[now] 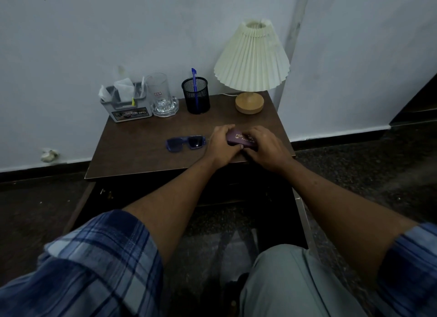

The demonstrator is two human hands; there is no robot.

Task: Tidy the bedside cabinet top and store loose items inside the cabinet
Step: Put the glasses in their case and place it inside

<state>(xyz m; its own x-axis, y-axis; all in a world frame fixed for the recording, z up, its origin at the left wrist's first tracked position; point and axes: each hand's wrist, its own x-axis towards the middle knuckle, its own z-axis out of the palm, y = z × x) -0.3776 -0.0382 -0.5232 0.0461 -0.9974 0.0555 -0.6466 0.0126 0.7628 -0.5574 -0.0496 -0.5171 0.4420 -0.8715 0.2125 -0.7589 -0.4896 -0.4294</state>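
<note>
— What's nearest?
— Bare forearms coming out of plaid sleeves [94,257], reaching to the bench [142,155].
— And the hands?
— The left hand [220,146] and right hand [266,147] both grip a purple case [239,139], fingers [224,128] curled over its ends, at the bench's front right.
— Beside it?
— Blue sunglasses [185,142], just left of the left hand, not touching.
— Farther back?
— Along the wall stand a grey organiser [125,105], glass mug [160,96], mesh pen cup [196,99] with a blue pen [194,80], and a pleated lamp [251,61].

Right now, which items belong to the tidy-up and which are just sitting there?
In play: purple glasses case, held by left hand and right hand; blue sunglasses beside it; cabinet top.
Just standing: lamp, mesh pen cup with blue pen, glass mug, grey organiser.
</note>
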